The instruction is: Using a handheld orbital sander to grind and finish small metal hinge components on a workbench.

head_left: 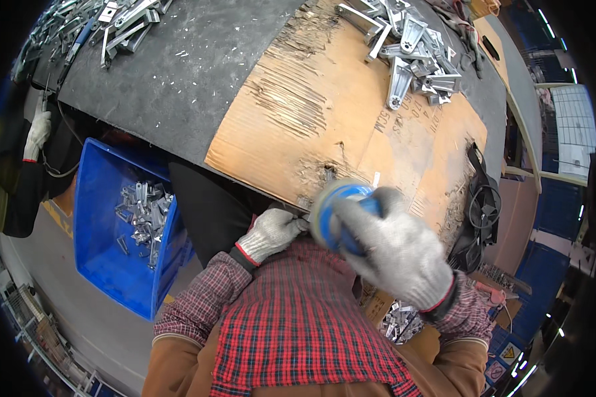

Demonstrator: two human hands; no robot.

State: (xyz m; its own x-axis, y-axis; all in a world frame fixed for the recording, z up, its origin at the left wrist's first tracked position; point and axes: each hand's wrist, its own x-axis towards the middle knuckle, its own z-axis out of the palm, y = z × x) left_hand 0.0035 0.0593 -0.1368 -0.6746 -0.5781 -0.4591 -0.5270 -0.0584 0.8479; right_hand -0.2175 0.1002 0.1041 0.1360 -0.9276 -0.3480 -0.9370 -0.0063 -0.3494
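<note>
My right hand [404, 255], in a grey knit glove, is closed around a blue round power sander [348, 202]. The sander is tilted at the table's near edge, its pale disc facing left; the hand and tool are slightly blurred. Just left of the disc, my left hand [269, 235], also gloved, is closed with its fingertips together on a small metal part [304, 216]. Most of that part is hidden by the fingers and the disc. Worn cardboard [291, 142] covers the tabletop in front of both hands.
Several silver metal brackets [414, 56] are heaped on the cardboard's far side. More brackets [129, 26] lie at the far left. A blue bin [112, 278] with metal pieces stands left of my leg. A black bag [483, 205] hangs right. Another person's gloved hand [38, 132] is at left.
</note>
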